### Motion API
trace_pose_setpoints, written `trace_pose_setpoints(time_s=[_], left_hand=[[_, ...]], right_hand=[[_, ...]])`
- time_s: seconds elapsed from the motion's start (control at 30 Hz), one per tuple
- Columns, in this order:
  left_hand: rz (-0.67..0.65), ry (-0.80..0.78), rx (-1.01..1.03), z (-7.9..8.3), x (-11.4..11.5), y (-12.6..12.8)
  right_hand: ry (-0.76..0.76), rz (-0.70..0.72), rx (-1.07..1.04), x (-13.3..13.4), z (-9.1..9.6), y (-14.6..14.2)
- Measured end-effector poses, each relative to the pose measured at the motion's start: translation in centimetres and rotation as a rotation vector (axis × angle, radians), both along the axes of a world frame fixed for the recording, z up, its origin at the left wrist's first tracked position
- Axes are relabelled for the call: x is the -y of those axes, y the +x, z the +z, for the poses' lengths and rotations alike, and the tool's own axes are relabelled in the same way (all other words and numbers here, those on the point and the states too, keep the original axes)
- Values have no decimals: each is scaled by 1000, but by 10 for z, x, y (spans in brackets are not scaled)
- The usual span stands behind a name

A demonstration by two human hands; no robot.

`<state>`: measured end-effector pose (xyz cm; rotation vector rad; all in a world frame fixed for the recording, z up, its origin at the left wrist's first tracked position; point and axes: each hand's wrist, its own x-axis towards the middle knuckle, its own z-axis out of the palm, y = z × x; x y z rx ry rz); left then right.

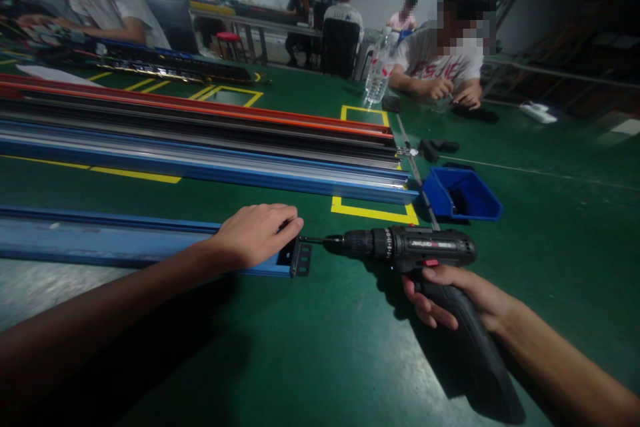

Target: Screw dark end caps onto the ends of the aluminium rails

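My left hand lies on the end of a long blue metal rail on the green table, fingers curled over its top edge beside a black end bracket. My right hand grips the handle of a black cordless drill. The drill lies level, and its bit points left and touches the bracket at the rail's end.
Several long rails, blue, grey, black and orange, lie side by side behind. A blue parts bin stands right of them. A seated person works across the table near a water bottle. Other people sit further back.
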<state>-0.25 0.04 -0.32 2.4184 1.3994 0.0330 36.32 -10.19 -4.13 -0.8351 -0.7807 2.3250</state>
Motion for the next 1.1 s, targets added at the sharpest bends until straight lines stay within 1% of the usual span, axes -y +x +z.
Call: trace_pose_setpoints(time_s=[0.1,0.43,0.77,1.1], left_hand=[[1,3,0,0,0,0],[-5,1,0,0,0,-1],[2,-3,-2,1,0,0],[-6,7,-8,3,0,1]], right_hand=[[19,4,-11,0,0,-1],[14,3,-14,-1,-1,-1],[16,24,-25,-2,3,-3],[39,28,-2,-2,0,-1]])
